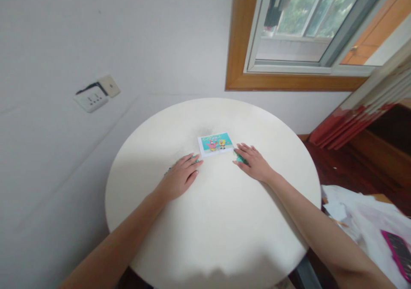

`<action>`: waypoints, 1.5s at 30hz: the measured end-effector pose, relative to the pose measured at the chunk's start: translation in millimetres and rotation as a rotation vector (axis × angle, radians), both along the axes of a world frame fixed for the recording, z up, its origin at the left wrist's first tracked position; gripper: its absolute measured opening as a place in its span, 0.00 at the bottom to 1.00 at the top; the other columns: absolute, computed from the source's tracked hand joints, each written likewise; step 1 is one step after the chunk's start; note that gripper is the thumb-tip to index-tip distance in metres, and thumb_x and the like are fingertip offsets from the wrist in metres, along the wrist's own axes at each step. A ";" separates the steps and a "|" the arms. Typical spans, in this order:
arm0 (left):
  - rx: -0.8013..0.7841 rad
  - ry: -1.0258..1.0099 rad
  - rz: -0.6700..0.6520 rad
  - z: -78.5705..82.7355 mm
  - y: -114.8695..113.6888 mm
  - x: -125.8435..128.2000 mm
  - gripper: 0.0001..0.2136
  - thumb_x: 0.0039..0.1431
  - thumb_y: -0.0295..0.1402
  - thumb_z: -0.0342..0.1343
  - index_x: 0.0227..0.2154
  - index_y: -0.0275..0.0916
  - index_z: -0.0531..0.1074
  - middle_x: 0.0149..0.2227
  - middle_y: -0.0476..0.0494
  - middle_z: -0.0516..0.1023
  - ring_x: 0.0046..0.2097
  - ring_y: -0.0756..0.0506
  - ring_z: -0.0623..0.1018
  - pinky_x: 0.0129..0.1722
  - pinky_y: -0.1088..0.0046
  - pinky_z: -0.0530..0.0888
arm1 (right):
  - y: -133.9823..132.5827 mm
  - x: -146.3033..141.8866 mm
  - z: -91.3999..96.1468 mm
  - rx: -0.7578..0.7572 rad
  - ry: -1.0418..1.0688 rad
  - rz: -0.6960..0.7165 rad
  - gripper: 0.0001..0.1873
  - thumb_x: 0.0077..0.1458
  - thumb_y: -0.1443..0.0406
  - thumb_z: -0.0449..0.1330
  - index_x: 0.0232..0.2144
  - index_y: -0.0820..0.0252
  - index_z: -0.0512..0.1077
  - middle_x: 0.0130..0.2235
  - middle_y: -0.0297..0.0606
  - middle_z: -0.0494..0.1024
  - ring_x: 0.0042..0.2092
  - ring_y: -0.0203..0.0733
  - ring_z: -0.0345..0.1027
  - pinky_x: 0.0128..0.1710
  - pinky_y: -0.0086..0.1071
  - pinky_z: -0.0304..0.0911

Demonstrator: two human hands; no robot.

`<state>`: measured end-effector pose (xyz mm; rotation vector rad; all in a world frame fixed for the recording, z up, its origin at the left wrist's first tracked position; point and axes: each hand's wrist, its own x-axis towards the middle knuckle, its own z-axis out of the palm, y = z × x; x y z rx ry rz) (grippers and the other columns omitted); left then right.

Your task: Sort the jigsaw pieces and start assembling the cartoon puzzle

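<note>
A small picture card (pixel 216 144) with pink and yellow cartoon figures on a turquoise ground lies on the round white table (pixel 212 220). Left of the card, my left hand (pixel 180 175) rests palm down with its fingers stretched out. Small turquoise bits show at its fingertips and beside it; most of what lies beneath is hidden. On the card's right, my right hand (pixel 252 162) is also palm down, fingers spread, partly covering a few small turquoise pieces (pixel 240 158). Their kind is too small to make out.
The table's far edge is close to a white wall with a socket (pixel 92 97). A wood-framed window (pixel 298 81) is at the upper right, with a red and white curtain (pixel 346 117) beside it. Lower right, a dark pink-edged phone-like object (pixel 398 252) lies on white sheeting (pixel 362 220).
</note>
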<state>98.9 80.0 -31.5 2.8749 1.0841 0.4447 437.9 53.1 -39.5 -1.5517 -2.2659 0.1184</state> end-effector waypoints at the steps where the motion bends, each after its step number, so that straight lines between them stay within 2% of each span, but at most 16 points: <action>1: 0.001 -0.002 0.001 0.3 -0.2 0.2 0.20 0.71 0.35 0.43 0.60 0.39 0.69 0.64 0.40 0.67 0.67 0.39 0.62 0.66 0.53 0.63 | 0.0 0.1 0.5 -0.002 -0.002 0.005 0.28 0.66 0.53 0.54 0.63 0.59 0.64 0.67 0.48 0.61 0.69 0.55 0.51 0.67 0.59 0.46; 7: 0.013 -0.009 0.012 3.1 -2.8 0.7 0.19 0.71 0.35 0.43 0.60 0.41 0.69 0.65 0.42 0.67 0.68 0.38 0.61 0.67 0.49 0.58 | 0.2 1.2 1.8 -0.009 -0.013 0.062 0.28 0.67 0.55 0.53 0.64 0.61 0.63 0.67 0.50 0.61 0.70 0.54 0.51 0.67 0.58 0.46; 12: 0.025 -0.010 0.011 2.6 -3.8 0.1 0.19 0.71 0.35 0.43 0.58 0.41 0.70 0.65 0.44 0.67 0.68 0.40 0.61 0.68 0.53 0.57 | -6.3 0.5 3.8 -0.016 -0.006 0.123 0.24 0.68 0.59 0.51 0.62 0.60 0.65 0.67 0.51 0.62 0.69 0.52 0.52 0.67 0.57 0.47; 15: 0.034 -0.005 0.012 1.7 -3.2 0.1 0.19 0.71 0.36 0.43 0.58 0.41 0.70 0.65 0.44 0.68 0.67 0.40 0.62 0.67 0.53 0.58 | -15.9 -2.8 7.4 -0.029 -0.006 0.166 0.23 0.68 0.61 0.50 0.62 0.60 0.65 0.67 0.50 0.61 0.69 0.49 0.52 0.68 0.55 0.47; 22: 0.074 -0.001 0.012 5.1 -5.9 1.4 0.19 0.71 0.35 0.43 0.59 0.40 0.70 0.64 0.43 0.68 0.67 0.38 0.63 0.68 0.48 0.55 | -42.8 -22.9 21.0 -0.058 -0.040 0.332 0.24 0.70 0.61 0.49 0.65 0.58 0.59 0.69 0.47 0.58 0.71 0.46 0.48 0.70 0.53 0.41; 30: 0.133 -0.019 0.006 11.0 -11.3 2.9 0.19 0.71 0.36 0.44 0.59 0.37 0.69 0.64 0.38 0.68 0.66 0.37 0.63 0.68 0.47 0.52 | -56.7 -43.9 24.4 -0.088 -0.009 0.449 0.25 0.69 0.60 0.50 0.66 0.57 0.57 0.70 0.48 0.55 0.72 0.43 0.44 0.71 0.51 0.37; 32: 0.143 -0.024 -0.004 13.0 -12.2 3.1 0.18 0.71 0.36 0.44 0.58 0.38 0.69 0.64 0.38 0.68 0.66 0.37 0.64 0.68 0.47 0.53 | -59.0 -46.7 27.4 -0.138 0.031 0.467 0.27 0.70 0.60 0.49 0.67 0.55 0.54 0.70 0.46 0.56 0.71 0.43 0.44 0.71 0.52 0.33; 35: 0.152 -0.038 -0.034 19.1 -14.0 5.9 0.17 0.71 0.36 0.46 0.57 0.40 0.70 0.63 0.39 0.70 0.65 0.38 0.65 0.68 0.49 0.55 | -59.4 -45.5 28.1 -0.229 0.169 0.485 0.32 0.70 0.61 0.49 0.71 0.48 0.44 0.70 0.42 0.55 0.71 0.43 0.46 0.71 0.55 0.28; 37: 0.134 -0.058 -0.060 26.0 -15.7 11.8 0.17 0.70 0.34 0.46 0.57 0.40 0.70 0.62 0.38 0.69 0.65 0.38 0.65 0.67 0.49 0.56 | -56.3 -40.6 23.5 -0.277 0.340 0.478 0.34 0.69 0.62 0.48 0.71 0.44 0.39 0.71 0.40 0.55 0.71 0.42 0.48 0.71 0.54 0.33; 40: 0.011 -0.086 -0.061 38.5 -18.3 29.6 0.16 0.67 0.26 0.47 0.54 0.39 0.73 0.61 0.37 0.70 0.64 0.37 0.65 0.65 0.49 0.59 | -47.3 -29.5 11.8 -0.292 0.630 0.383 0.34 0.67 0.66 0.47 0.70 0.41 0.42 0.69 0.38 0.60 0.69 0.41 0.53 0.66 0.50 0.52; 42: -0.028 -0.084 -0.053 45.2 -20.2 45.9 0.16 0.66 0.24 0.48 0.51 0.39 0.74 0.54 0.37 0.74 0.58 0.37 0.69 0.59 0.53 0.67 | -40.1 -21.9 6.0 -0.207 0.674 0.263 0.33 0.64 0.69 0.47 0.68 0.43 0.50 0.64 0.39 0.68 0.65 0.43 0.60 0.62 0.48 0.59; 45: -0.092 -0.065 -0.082 48.9 -24.7 70.4 0.12 0.65 0.24 0.50 0.47 0.38 0.76 0.44 0.40 0.76 0.51 0.40 0.73 0.53 0.59 0.71 | -31.5 -13.5 6.1 -0.072 0.559 0.151 0.28 0.58 0.72 0.49 0.58 0.52 0.69 0.54 0.43 0.75 0.56 0.47 0.68 0.58 0.48 0.63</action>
